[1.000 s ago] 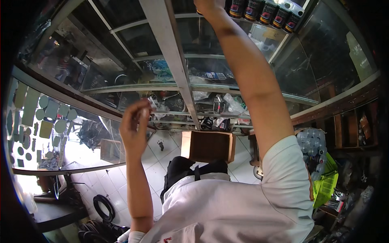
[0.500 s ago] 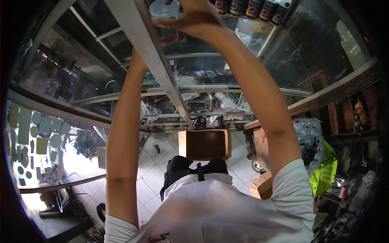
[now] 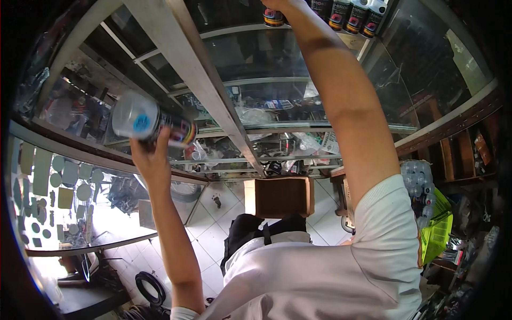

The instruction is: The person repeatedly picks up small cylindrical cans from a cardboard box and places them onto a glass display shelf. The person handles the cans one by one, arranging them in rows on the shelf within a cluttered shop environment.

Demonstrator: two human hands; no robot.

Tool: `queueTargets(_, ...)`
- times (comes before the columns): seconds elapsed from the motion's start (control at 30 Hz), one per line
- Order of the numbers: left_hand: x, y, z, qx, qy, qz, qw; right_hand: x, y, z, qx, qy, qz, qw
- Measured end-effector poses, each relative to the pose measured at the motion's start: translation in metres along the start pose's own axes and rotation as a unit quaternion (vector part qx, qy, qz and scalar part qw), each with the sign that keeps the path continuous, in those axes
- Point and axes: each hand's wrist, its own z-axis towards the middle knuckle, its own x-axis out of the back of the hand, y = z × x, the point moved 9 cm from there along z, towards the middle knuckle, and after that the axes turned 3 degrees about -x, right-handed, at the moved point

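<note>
My left hand (image 3: 151, 152) is wrapped round a spray can (image 3: 178, 130) with a dark body and a large clear cap bearing a blue round sticker. The can is tilted and blurred, out to the left of the metal post. At the top edge, my right hand (image 3: 276, 4) is closed on another dark spray can (image 3: 273, 17) with an orange and red band; the picture's edge cuts off part of hand and can. Right of it, several similar spray cans (image 3: 354, 20) stand in a row on a shelf, partly behind my forearm.
A metal post (image 3: 186, 58) slants down the glass-fronted cabinet. Lower shelves hold plastic bags and small packaged parts (image 3: 277, 104). On the tiled floor sits an open cardboard box (image 3: 280, 214) before my legs. A yellow-green crate (image 3: 437, 224) and clear bottles (image 3: 417, 181) stand at the right.
My left hand has moved left and down from behind the post, carrying the clear-capped spray can. The right hand has left that can, moved up and right, and closed on another one.
</note>
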Motion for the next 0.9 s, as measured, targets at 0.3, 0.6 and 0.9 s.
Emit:
queueTargets(0.3,0.099,-0.004,-0.136,0.066,0.063,0.032,0.995,-0.023,0.012,-0.005,0.002,0.061,-0.079,0.995)
queueTargets(0.6,0.106,0.036,-0.257,0.147,0.097,-0.003,0.984,0.063,0.014,-0.188,-0.021,0.048,-0.005,0.999)
queueTargets(0.9,0.052,0.057,-0.305,0.168,0.010,-0.023,0.985,0.141,0.034,-0.332,-0.034,0.069,0.128,0.989)
